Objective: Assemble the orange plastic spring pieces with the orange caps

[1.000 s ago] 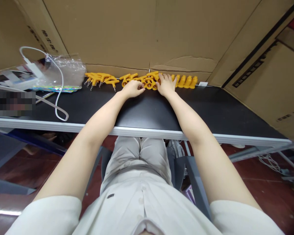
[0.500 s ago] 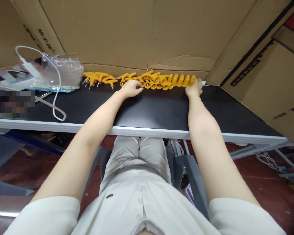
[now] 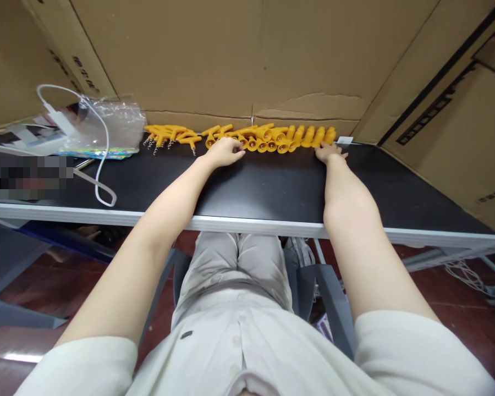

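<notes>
My left hand (image 3: 226, 152) rests on the black table in front of a row of yellow corkscrew parts. Its fingers are curled in, and whatever they may hold is hidden. My right hand (image 3: 331, 152) lies at the row's right end, fingers spread, by the last upright yellow sleeve (image 3: 330, 135); I cannot tell whether they touch. Between the hands, several yellow bell-shaped sleeves (image 3: 263, 146) lie with their open ends toward me. Farther left is a group of yellow T-handled corkscrews (image 3: 190, 139) with bare metal spirals.
A cardboard wall (image 3: 214, 60) closes off the table's back, with another cardboard panel (image 3: 457, 132) at right. On the left lie a clear plastic bag (image 3: 121, 121) and a white cable (image 3: 106, 137). The table's pale front edge (image 3: 264, 224) runs below my forearms.
My right hand has drawn back a little from the upright sleeves and its fingers have spread lower. My left hand stays curled in nearly the same place. The view has shifted slightly.
</notes>
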Motion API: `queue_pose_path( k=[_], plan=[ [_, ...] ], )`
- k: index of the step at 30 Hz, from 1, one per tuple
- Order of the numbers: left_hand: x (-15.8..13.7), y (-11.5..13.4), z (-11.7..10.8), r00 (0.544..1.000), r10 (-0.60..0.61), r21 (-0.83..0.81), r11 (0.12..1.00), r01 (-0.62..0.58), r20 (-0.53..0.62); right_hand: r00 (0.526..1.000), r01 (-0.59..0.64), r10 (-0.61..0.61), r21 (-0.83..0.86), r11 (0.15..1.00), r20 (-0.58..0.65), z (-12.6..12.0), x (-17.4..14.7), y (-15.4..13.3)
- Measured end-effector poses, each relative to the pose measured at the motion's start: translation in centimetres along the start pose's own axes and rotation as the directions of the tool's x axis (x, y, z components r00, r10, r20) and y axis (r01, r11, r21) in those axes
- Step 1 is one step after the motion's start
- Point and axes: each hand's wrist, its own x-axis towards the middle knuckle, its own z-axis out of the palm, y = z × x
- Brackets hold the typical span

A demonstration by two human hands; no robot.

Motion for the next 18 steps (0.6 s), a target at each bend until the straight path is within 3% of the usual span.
queue_pose_path(
  k=[2, 4, 7, 9, 14, 16, 18],
  plan=[
    [0.0, 0.0, -0.2, 0.998, -0.053, 0.033, 0.998, 0.054, -0.03, 1.0, 0.012, -0.012, 0.033, 0.999, 0.0, 0.0, -0.1, 0.1],
    [0.0, -0.4, -0.8, 0.977, -0.185, 0.085, 0.977, 0.194, -0.103, 1.0, 0.012, -0.013, 0.02, 1.0, 0.005, 0.1, -0.4, 0.0],
    [-0.3, -1.4, -2.0, 0.884, -0.419, 0.082, 0.893, 0.443, -0.21, 1.0, -0.022, 0.024, -0.076, 0.997, 0.019, 0.0, -0.9, -0.3],
    [-0.8, -2.2, -2.8, 0.831, -0.503, 0.043, 0.849, 0.526, -0.236, 0.999, -0.044, 0.047, -0.12, 0.992, 0.026, -0.2, -1.4, -0.5],
    [-2.2, -3.2, -3.6, 0.694, -0.706, 0.08, 0.691, 0.719, -0.144, 0.994, -0.058, 0.074, -0.183, 0.981, 0.081, -0.9, -3.2, -0.8],
    [-2.4, -3.2, -3.6, 0.674, -0.734, 0.133, 0.662, 0.738, -0.086, 0.993, -0.059, 0.076, -0.179, 0.982, 0.088, -1.0, -4.0, -0.8],
    [-2.3, -3.2, -3.5, 0.686, -0.724, 0.16, 0.67, 0.725, -0.076, 0.995, -0.056, 0.07, -0.169, 0.984, 0.077, -1.0, -4.4, -0.8]
  ],
)
